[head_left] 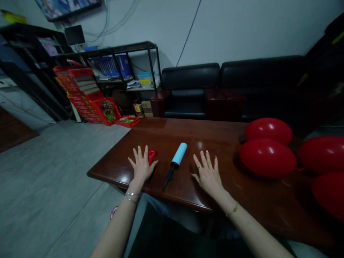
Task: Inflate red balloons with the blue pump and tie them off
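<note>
My left hand [141,165] is spread open, palm down, at the left part of the brown table [172,129]. Just beside it, partly hidden by the fingers, lies a small red item [152,154] that looks like an uninflated balloon. Between my hands rests a hand balloon pump [179,154] with a light blue barrel and a black nozzle pointing toward me. To the right of the pump, my right hand [209,175] has its fingers apart and holds nothing. Several inflated red balloons [268,158] sit together on the right side of the table.
Behind the table stand black sofas [190,79] with dark red wooden armrests. Stacked red boxes [86,96] and a black metal shelf [120,49] are at the back left. Grey floor [61,172] runs along the table's left side.
</note>
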Demonstrator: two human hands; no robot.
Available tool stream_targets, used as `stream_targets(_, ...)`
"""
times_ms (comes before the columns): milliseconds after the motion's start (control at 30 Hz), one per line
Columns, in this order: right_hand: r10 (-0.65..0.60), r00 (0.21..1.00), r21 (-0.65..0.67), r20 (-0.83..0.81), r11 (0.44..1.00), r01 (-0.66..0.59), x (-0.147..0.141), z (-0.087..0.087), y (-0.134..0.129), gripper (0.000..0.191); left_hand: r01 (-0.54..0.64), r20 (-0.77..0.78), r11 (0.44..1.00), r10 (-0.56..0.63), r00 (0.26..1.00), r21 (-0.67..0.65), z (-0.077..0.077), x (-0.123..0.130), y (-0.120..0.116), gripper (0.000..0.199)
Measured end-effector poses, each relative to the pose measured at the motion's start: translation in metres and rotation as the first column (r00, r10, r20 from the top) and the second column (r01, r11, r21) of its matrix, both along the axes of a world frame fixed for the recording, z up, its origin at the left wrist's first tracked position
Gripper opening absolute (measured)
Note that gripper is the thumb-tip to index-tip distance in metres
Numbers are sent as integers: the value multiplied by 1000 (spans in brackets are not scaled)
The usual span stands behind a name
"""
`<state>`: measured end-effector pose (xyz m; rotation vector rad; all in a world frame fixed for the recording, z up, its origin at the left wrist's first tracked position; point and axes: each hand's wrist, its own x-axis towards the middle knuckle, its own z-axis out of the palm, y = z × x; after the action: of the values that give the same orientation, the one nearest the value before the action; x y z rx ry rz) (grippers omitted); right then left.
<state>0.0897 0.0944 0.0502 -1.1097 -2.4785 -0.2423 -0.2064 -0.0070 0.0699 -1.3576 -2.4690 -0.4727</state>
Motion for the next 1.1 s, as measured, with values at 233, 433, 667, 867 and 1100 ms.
stream_targets(233,153,988,-39,-34,987,-154,-72,13,-20,76,18,-24,995,-21,999,-99,-13,-36,-31,72)
stream_targets(433,252,965,-102,-76,960,-259,-128,18,-42,74,128,-103,990,-134,986,-64,-16,-31,-38,51)
stream_targets(667,292,954,-151,-63,942,-298,-153,7,-56,73,185,-128,979,-195,972,-85,-17,-29,-35,22)
stream_targets(867,280,958,-211,-54,935,-285,-158,8,-59,68,210,-157,973,-224,962,-100,-19,-29,-29,16)
stream_targets(1100,237,970,-231,-54,942,-243,-162,5,-59,54,247,-129,967,-253,959,-62,-10,-14,-28,18)
